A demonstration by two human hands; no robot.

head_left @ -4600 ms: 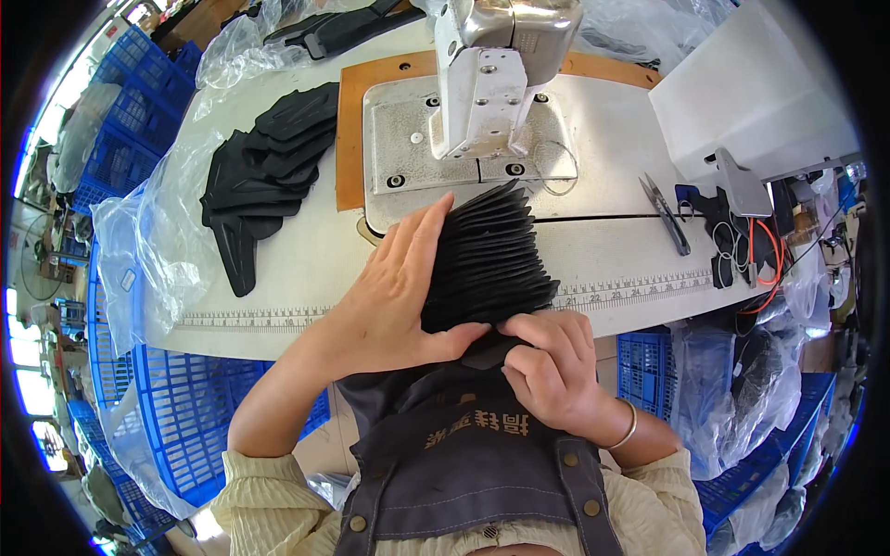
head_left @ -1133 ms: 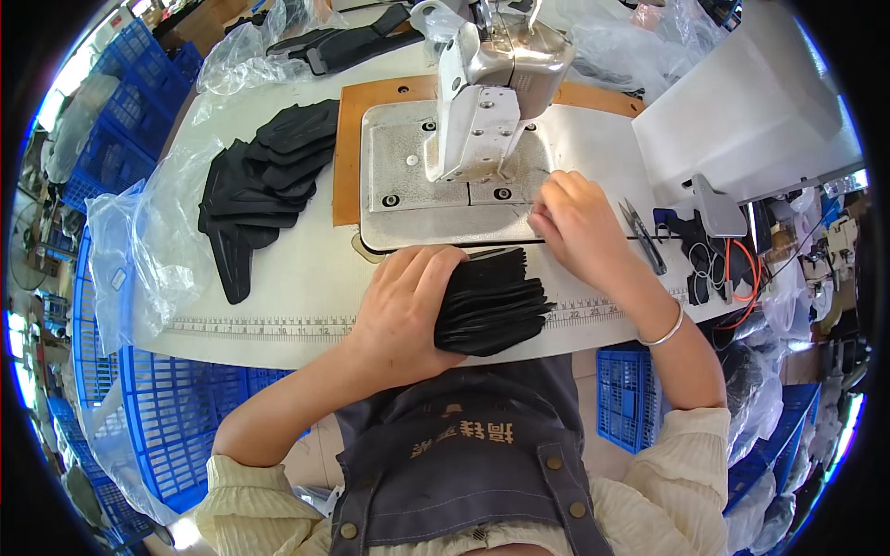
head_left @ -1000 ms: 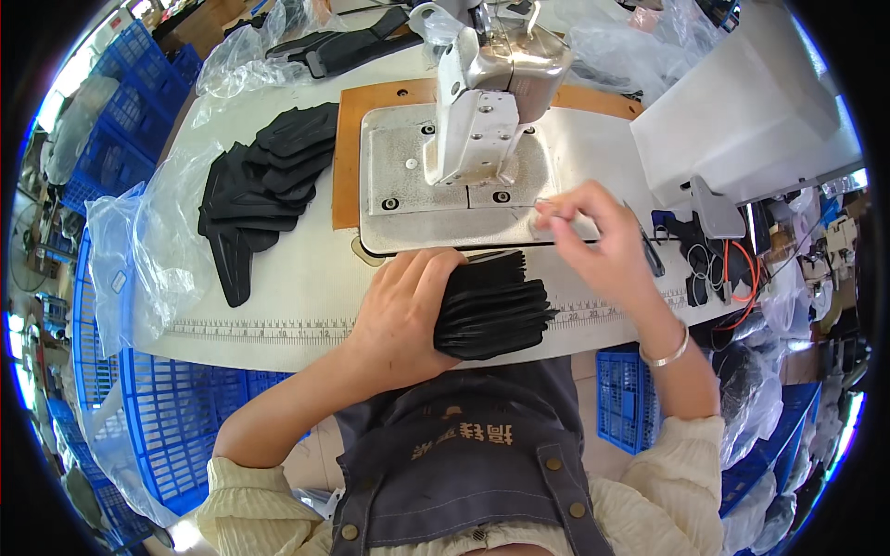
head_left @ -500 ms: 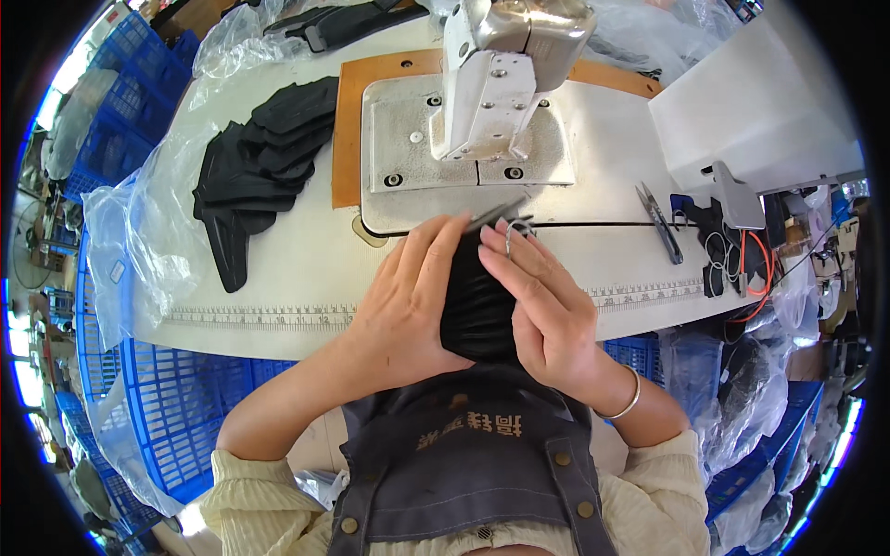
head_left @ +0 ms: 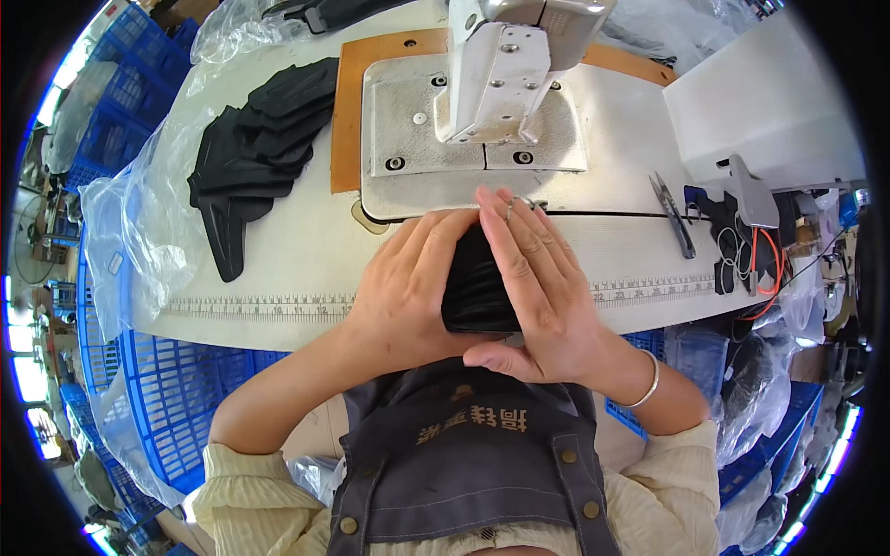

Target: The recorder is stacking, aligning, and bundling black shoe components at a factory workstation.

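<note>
A stack of black, thin-edged pieces (head_left: 477, 292) stands between my two hands at the near table edge, its layered edges facing me. My left hand (head_left: 403, 278) grips its left side, fingers pointing away and thumb below at the near end. On the other side my right hand (head_left: 542, 287) presses with straight fingers held together, its thumb stretched below the stack. The fingertips of both hands almost meet over the far end. A small curved metal bit (head_left: 530, 203) shows beyond the right fingers, mostly hidden; I cannot tell its kind.
A sewing machine (head_left: 496, 83) stands ahead on its metal plate. Left of it lies a fanned pile of black pieces (head_left: 255, 153). Thread snips (head_left: 672, 215) and orange cable (head_left: 768, 264) lie right. Blue crates (head_left: 176, 398) flank me; clear plastic (head_left: 139, 250) hangs over the left edge.
My right hand has flattened along the stack's side and its thumb has swung out. Dark pointed blades by my fingertips are no longer visible. The stack sits slightly nearer the table's far side.
</note>
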